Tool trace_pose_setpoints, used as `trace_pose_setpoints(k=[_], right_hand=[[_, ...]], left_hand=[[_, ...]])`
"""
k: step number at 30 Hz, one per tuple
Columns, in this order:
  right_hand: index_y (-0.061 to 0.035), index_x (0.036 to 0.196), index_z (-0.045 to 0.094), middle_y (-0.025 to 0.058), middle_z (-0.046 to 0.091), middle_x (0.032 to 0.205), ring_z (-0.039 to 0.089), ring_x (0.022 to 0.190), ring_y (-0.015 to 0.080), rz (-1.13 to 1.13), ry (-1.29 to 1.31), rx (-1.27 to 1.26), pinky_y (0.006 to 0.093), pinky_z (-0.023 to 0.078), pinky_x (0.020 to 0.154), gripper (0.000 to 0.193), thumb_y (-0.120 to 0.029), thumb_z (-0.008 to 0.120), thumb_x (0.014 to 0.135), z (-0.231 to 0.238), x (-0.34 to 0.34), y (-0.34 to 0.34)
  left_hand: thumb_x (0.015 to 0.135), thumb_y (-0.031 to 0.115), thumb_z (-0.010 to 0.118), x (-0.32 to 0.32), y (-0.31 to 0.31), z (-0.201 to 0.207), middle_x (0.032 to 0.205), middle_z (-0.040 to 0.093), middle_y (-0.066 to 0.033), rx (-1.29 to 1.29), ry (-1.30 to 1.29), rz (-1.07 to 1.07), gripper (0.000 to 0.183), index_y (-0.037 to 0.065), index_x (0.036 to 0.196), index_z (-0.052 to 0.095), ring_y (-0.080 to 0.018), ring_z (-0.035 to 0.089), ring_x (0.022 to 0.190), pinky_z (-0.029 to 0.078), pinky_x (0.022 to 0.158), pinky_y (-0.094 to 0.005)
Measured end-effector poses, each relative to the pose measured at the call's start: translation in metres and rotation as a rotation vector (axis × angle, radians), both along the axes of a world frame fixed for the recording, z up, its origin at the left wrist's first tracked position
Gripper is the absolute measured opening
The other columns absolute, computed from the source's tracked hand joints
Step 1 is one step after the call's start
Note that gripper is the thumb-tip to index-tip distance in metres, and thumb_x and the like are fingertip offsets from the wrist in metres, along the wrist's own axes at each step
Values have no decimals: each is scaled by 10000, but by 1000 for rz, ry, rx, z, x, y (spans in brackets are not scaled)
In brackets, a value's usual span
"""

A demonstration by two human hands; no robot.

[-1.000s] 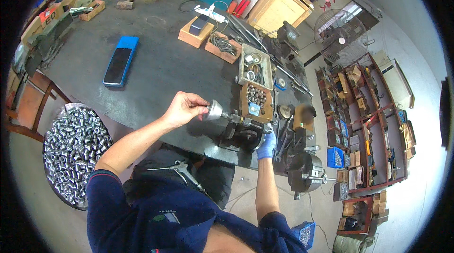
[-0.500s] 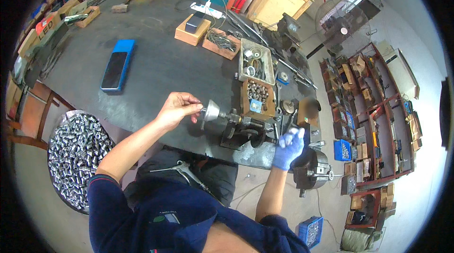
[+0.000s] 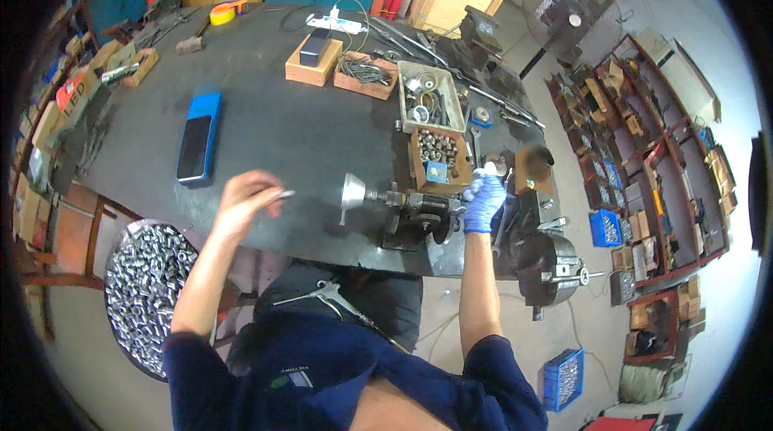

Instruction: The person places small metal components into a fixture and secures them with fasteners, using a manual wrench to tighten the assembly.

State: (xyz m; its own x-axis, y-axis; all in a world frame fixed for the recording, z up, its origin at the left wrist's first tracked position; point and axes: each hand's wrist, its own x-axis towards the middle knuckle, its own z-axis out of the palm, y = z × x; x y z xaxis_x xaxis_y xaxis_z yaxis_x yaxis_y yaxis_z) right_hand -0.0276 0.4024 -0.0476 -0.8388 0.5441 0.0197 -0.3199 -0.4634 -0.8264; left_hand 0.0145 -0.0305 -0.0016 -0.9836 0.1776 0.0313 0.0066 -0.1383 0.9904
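Blurred by motion, my bare left hand [image 3: 245, 202] pinches a small shiny metal piece [image 3: 285, 194] above the bench, left of a small bench-mounted spindle machine [image 3: 427, 206]. A silver cone-shaped head [image 3: 352, 191] sits on the machine's left end, apart from my fingers. My right hand [image 3: 485, 202], in a blue glove with pale fingertips, is closed just beyond the machine's right end; what it holds, if anything, cannot be made out. Beside it stands a wooden box of small metal fittings [image 3: 439, 145].
A round tub of metal fittings [image 3: 149, 294] stands at lower left. The dark bench [image 3: 274, 125] carries a blue-cased device [image 3: 198, 141], a grey parts bin [image 3: 443, 97] and a box of thin rods [image 3: 364, 74]. A heavy round chuck [image 3: 547, 268] sits at the right edge.
My left hand has drawn back left from the cone with the small metal piece. My right hand has moved up and away from the chuck, toward the fittings box. The view has shifted slightly.
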Motion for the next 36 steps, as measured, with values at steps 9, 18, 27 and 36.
trace_pose_setpoints(k=[9, 18, 27, 36], right_hand=[[-12, 777, 555, -16, 411, 504, 348, 409, 48, -31, 157, 9, 198, 281, 348, 316, -305, 532, 895, 9, 122, -23], [-95, 779, 547, -29, 377, 469, 352, 392, 70, -153, -75, -261, 192, 303, 364, 291, -370, 551, 873, -74, 71, -15], [-64, 785, 551, -16, 391, 501, 347, 400, 75, -148, 9, -203, 191, 283, 364, 343, -394, 526, 877, -78, 71, -21], [-65, 801, 555, -5, 409, 519, 352, 402, 82, -166, -9, -185, 198, 300, 357, 341, -398, 535, 870, -72, 70, -21]], left_hand=[[714, 128, 654, 137, -205, -54, 662, 576, -173, -1743, 482, 471, 174, -22, 770, 585, -302, 557, 598, 434, 579, -367], [829, 131, 603, -84, -1, -36, 594, 549, -44, -676, 195, 36, 185, -47, 780, 594, -87, 514, 483, 408, 432, -243], [810, 286, 584, -255, 204, -104, 911, 639, -163, -850, 315, -70, 312, 46, 1008, 615, -325, 604, 885, 474, 755, -421], [706, 218, 624, -262, 243, -102, 849, 646, -150, -1011, 513, -192, 212, 71, 859, 638, -328, 611, 835, 483, 731, -432]])
